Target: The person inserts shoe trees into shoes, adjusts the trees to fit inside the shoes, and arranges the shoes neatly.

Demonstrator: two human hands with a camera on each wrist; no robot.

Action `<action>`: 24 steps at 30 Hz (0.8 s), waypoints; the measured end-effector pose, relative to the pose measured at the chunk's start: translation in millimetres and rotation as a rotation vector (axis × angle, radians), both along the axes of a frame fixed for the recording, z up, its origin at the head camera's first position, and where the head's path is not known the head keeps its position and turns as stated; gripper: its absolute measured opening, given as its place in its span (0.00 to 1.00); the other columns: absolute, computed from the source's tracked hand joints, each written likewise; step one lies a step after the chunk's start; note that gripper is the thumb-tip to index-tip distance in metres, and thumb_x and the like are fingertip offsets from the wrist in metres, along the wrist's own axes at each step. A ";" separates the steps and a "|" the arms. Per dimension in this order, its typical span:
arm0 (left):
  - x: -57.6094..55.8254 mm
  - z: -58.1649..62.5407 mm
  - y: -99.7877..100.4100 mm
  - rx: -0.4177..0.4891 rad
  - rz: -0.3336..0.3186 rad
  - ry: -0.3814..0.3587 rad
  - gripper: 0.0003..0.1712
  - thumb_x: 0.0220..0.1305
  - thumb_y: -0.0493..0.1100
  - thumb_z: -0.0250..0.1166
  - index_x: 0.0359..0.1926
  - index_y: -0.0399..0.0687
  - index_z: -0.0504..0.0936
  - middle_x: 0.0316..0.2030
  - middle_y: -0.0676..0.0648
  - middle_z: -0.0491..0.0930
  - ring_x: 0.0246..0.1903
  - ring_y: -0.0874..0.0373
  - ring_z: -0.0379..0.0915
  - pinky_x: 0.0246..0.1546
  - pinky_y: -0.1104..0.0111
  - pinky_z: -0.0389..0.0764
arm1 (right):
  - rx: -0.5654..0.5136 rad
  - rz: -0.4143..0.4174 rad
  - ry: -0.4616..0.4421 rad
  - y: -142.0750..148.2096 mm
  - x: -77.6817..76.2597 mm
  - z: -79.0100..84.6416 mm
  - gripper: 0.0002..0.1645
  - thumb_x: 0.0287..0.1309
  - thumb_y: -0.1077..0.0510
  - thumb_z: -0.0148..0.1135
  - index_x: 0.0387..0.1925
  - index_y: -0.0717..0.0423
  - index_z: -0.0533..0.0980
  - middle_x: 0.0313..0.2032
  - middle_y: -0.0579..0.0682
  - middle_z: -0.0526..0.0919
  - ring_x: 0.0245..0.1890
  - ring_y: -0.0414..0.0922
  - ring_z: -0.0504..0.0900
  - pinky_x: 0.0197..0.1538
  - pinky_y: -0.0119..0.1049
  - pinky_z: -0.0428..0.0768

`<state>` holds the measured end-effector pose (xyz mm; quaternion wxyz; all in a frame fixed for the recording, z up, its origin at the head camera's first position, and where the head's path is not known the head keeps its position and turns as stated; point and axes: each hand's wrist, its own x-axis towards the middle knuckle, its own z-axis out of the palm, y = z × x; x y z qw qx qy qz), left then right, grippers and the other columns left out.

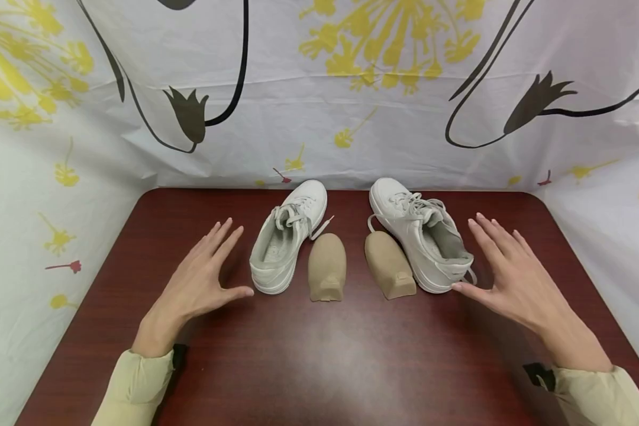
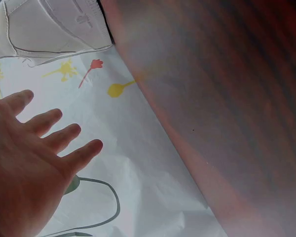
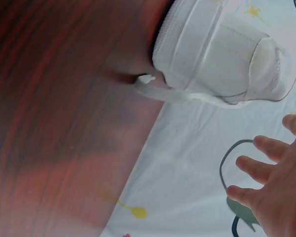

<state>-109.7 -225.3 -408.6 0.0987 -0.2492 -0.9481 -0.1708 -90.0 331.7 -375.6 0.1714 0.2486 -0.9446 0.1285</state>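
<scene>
Your left hand [image 1: 197,284] was spread, fingers apart and thumb held out, gripping nothing, beside the heel of a white lace-up sneaker with a pale lining [image 1: 294,239]. Your right hand [image 1: 513,284] was spread likewise and held nothing; its thumb tip came close to the heel of a second white lace-up sneaker [image 1: 412,239], though you could not tell whether either thumb touched. Both sneakers stood upright near the far edge of a glossy reddish-brown wooden table [image 1: 325,367], toes away from you. Between them lay two tan, rounded, moulded shoe inserts, the left one [image 1: 327,263] apart from its neighbour [image 1: 387,263], which sat close beside the second sneaker. Loose laces trailed from both sneakers. Behind the table hung a white cloth printed with yellow and dark-grey flowers [image 1: 277,133].
</scene>
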 end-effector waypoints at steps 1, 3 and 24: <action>0.1 0.0 0.3 0.006 -0.004 0.008 0.69 0.42 0.73 0.74 0.79 0.61 0.48 0.78 0.49 0.45 0.75 0.44 0.44 0.69 0.46 0.55 | -0.002 0.006 0.002 -1.4 -0.3 0.8 0.67 0.39 0.33 0.74 0.77 0.51 0.55 0.75 0.53 0.57 0.72 0.59 0.58 0.75 0.54 0.46; 0.2 0.1 0.5 0.014 -0.007 0.016 0.69 0.42 0.72 0.75 0.79 0.61 0.49 0.78 0.50 0.45 0.75 0.43 0.46 0.68 0.45 0.57 | -0.002 0.016 0.007 -4.2 -0.8 2.1 0.66 0.40 0.33 0.74 0.77 0.52 0.55 0.75 0.53 0.57 0.72 0.59 0.59 0.75 0.54 0.47; -0.1 7.8 6.3 0.066 -0.088 0.155 0.62 0.48 0.82 0.61 0.77 0.55 0.58 0.76 0.48 0.52 0.74 0.44 0.50 0.66 0.45 0.61 | 0.007 0.077 0.047 -24.2 -8.8 16.2 0.60 0.52 0.21 0.57 0.77 0.50 0.56 0.75 0.54 0.58 0.72 0.60 0.59 0.74 0.54 0.48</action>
